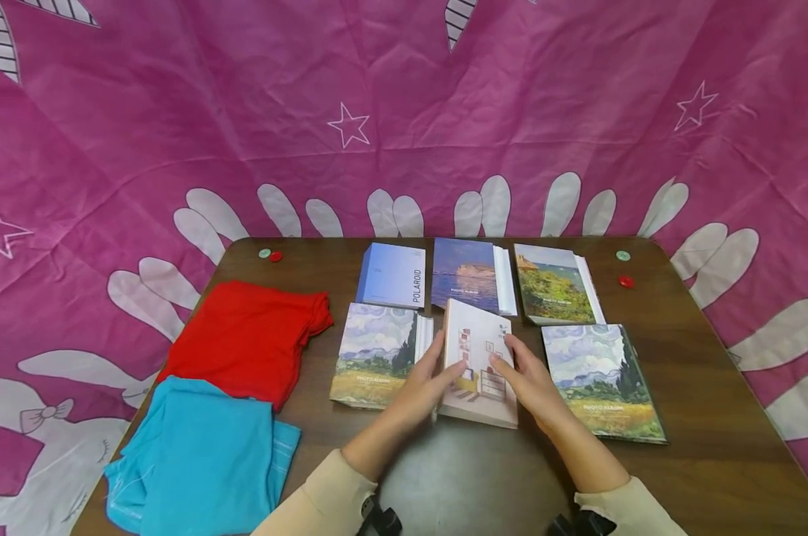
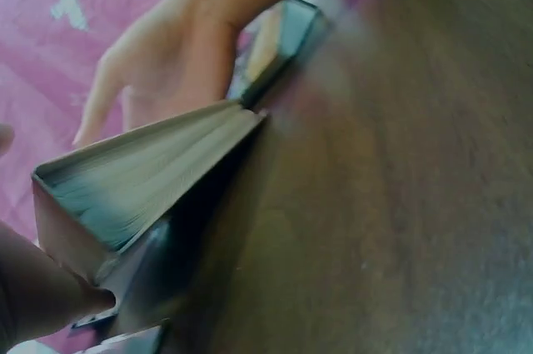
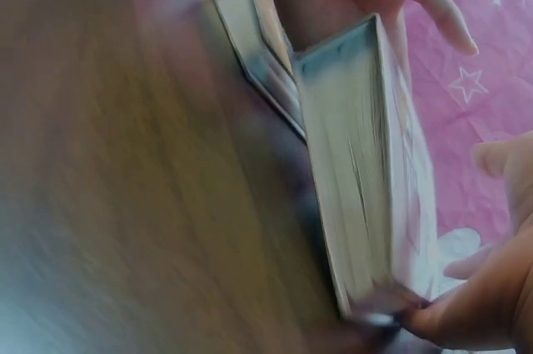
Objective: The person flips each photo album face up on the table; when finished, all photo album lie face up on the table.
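A thick pale pink photo album (image 1: 474, 346) with a drawn room scene on its cover is held between both hands in front of the person. My left hand (image 1: 407, 394) grips its left side, thumb over the cover. On the opposite side my right hand (image 1: 538, 387) holds it, the thumb also on the cover. In the left wrist view the page block (image 2: 150, 179) faces the camera and is tilted above the table. The right wrist view shows the page edges (image 3: 350, 171) with the right thumb (image 3: 466, 316) at a lower corner.
A landscape album (image 1: 377, 353) lies left of the hands, a matching album (image 1: 598, 380) right. Behind are a blue Polaroid album (image 1: 392, 274), a sea-cliff album (image 1: 464, 272) and a garden album (image 1: 554, 286). Folded red cloth (image 1: 243, 335) and blue cloth (image 1: 203, 454) lie left. Buttons (image 1: 625, 281) sit near the back corners.
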Available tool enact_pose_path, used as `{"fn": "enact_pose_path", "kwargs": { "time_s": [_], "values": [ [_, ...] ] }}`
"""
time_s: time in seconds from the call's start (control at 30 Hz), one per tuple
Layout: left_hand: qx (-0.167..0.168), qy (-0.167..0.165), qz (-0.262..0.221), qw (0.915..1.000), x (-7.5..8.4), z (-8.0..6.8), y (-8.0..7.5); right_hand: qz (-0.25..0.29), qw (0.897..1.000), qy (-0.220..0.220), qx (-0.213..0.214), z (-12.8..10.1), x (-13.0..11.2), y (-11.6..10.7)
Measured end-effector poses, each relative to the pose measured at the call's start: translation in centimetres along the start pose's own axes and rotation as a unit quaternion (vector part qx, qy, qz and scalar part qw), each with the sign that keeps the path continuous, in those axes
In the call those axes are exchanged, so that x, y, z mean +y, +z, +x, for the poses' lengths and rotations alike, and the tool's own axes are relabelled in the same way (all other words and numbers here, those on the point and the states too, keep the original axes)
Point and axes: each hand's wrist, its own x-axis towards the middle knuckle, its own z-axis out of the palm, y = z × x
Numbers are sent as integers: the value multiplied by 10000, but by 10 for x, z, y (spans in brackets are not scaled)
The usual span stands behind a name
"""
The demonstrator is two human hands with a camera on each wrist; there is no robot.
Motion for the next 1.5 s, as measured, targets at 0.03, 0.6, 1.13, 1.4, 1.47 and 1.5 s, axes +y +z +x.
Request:
{"fn": "enact_pose_path", "kwargs": {
  "time_s": [0.03, 0.6, 1.13, 1.4, 1.47, 1.5],
  "values": [
    [-51, -90, -42, 9999, -2, 2, 2, -166, 9998, 47, 62, 1, 0, -2],
    [405, 356, 2038, 9775, -5, 11, 11, -927, 9924, -283, 764, 7, -1, -1],
    [153, 1277, 1901, 9733, 4, 20, 58, -190, 9891, -895, 1157, -13, 8, -33],
    [-154, 1411, 1961, 9702, 0, 21, 92, -312, 9828, -957, 1549, -23, 12, -69],
    [-209, 1457, 1966, 9694, -1, 22, 100, -411, 9815, -910, 1632, -27, 15, -79],
    [-248, 1472, 1953, 9693, -1, 22, 104, -472, 9807, -884, 1681, -29, 17, -84]
  ]
}}
